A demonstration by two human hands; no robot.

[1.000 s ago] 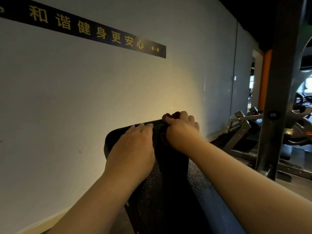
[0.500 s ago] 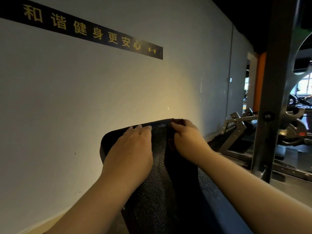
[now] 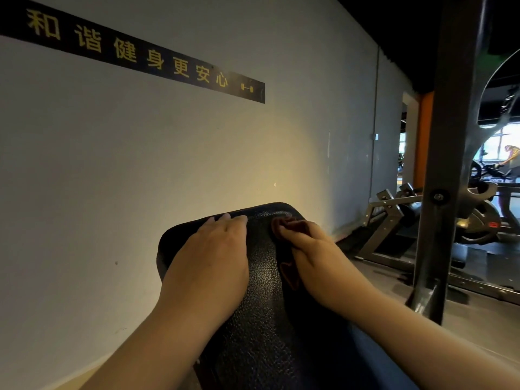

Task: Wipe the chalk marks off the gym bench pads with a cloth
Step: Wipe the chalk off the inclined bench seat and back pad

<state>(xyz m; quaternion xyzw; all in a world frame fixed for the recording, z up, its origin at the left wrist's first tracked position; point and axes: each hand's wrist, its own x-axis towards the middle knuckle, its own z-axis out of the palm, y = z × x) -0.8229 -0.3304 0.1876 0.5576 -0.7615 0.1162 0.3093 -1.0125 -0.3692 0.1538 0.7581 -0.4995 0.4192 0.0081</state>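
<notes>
My left hand (image 3: pixel 208 260) lay flat with the palm down and the fingers straight and together on the black, pebble-grained padded surface (image 3: pixel 261 305) of the gym bench. Its fingertips were just short of the rounded top edge. My right hand (image 3: pixel 312 249) was curled round a bunched, dark reddish-brown cloth (image 3: pixel 287 224), pressing it against the same surface just beside the left hand, near the upper right corner. One fold of the cloth showed beyond my fingers and another poked out below the hand.

The surface tilted up and away from me towards a plain grey wall (image 3: pixel 140 170). The wall carried a long black strip with yellow characters (image 3: pixel 140 56). To my right stood a dark steel upright post (image 3: pixel 447 164). Behind it, well apart from the bench, were a grey metal frame (image 3: pixel 394 209) and a dark round weight plate (image 3: pixel 481 220). Whether chalk lay on the grain I could not tell in the dim light.
</notes>
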